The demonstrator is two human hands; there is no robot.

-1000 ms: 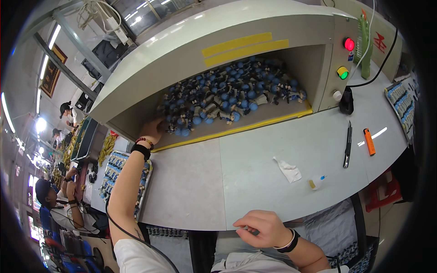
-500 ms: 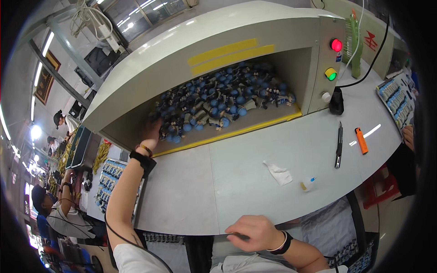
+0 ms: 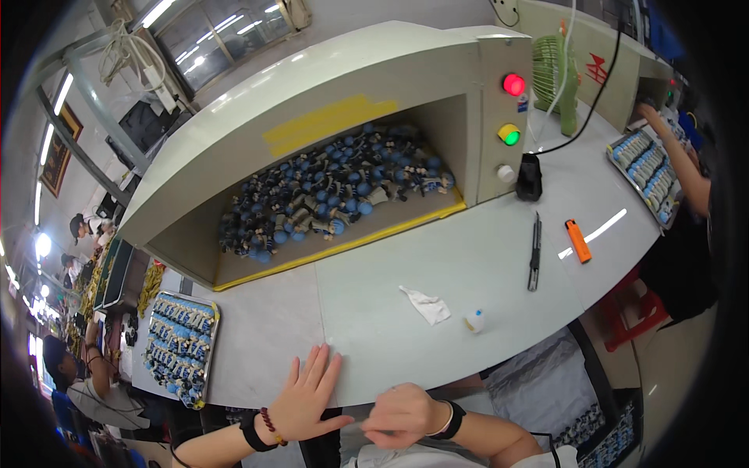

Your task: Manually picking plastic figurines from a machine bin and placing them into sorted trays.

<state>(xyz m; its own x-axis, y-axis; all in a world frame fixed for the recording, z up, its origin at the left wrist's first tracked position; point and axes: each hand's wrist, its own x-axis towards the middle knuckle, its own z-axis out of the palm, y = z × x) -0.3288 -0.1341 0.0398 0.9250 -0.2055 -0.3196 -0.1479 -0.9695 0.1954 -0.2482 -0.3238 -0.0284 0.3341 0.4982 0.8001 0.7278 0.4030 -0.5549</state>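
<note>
My left hand, with a beaded bracelet and a dark band at its wrist, is spread at the table's near edge and holds nothing. Beside it on the right, my right hand is curled closed; whatever it may hold is hidden. Past them, inside a pale box-shaped booth with an open front, lies a heap of small blue-headed figurines. A crumpled white tissue and a small blue-tipped bottle are on the table beyond my right hand.
A tray of figurines stands at the left. On the right lie a black utility knife, an orange lighter and a black object. A green fan stands farther back. Another person's arm reaches over a second tray.
My left hand has come out of the booth, back to the near edge beside my right hand, its fingers spread. My right hand stays curled. The view has shifted rightward.
</note>
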